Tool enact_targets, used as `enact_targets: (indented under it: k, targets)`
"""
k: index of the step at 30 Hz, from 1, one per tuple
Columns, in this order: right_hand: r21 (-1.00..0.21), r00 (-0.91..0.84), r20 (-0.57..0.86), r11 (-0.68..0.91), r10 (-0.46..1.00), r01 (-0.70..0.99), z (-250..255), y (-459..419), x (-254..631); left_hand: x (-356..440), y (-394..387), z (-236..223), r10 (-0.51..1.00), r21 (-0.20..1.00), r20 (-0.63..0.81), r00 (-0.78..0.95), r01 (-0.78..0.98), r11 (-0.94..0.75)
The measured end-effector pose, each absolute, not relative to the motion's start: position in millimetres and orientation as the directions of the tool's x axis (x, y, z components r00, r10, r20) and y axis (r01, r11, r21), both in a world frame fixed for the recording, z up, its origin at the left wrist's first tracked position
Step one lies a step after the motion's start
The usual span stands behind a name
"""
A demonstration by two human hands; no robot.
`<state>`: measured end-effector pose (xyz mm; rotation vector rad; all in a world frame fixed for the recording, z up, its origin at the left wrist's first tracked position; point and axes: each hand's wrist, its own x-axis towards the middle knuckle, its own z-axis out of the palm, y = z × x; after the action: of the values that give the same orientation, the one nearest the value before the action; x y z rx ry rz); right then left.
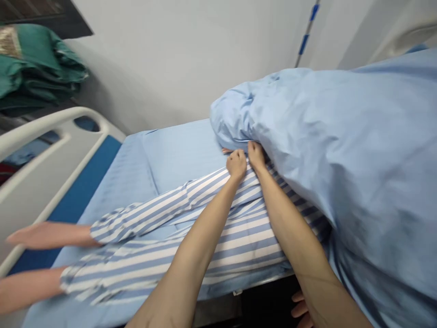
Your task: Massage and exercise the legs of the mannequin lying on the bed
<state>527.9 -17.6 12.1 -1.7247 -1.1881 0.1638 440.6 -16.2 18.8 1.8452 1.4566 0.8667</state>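
A light blue duvet point(341, 150) lies bunched over the right half of a hospital bed. Beneath its lower edge lies a figure in blue-and-white striped pyjamas point(177, 237). Two bare limbs point(48, 234) stick out of the striped cloth at the left. Both my arms reach forward to the duvet's edge. My left hand point(236, 164) is closed in a fist there, resting on the striped cloth. My right hand point(256, 155) is right beside it, its fingers curled under the duvet's edge and mostly hidden.
A light blue sheet point(160, 159) covers the mattress. A white and blue bed end board point(51, 155) stands at the left. Folded green cloths point(34, 73) are stacked at the upper left. A white wall point(177, 54) runs behind the bed. Fingers or toes point(300, 310) show at the bottom edge.
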Motion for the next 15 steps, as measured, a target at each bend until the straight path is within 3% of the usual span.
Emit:
enact_targets:
  k: [3, 7, 12, 15]
  targets:
    - [-0.743, 0.474, 0.407, -0.019, 0.781, 0.669, 3, -18, 529, 419, -10, 16, 0.970, 0.866, 0.110, 0.218, 0.457, -0.202]
    - [-0.658, 0.446, 0.390, -0.095, 0.806, 0.747, 3, -22, 525, 323, -1, 15, 0.990, 0.874, 0.091, 0.106, 0.469, -0.130]
    - [-0.402, 0.407, 0.257, -0.286, 0.876, 0.870, 13, -28, 514, 133, -4, 36, 0.998, 0.733, 0.054, -0.036, 0.680, -0.015]
    - [-0.249, 0.386, 0.163, -0.341, 0.908, 0.907, 23, -32, 504, 42, -23, 53, 0.985, 0.701, 0.086, -0.147, 0.712, 0.045]
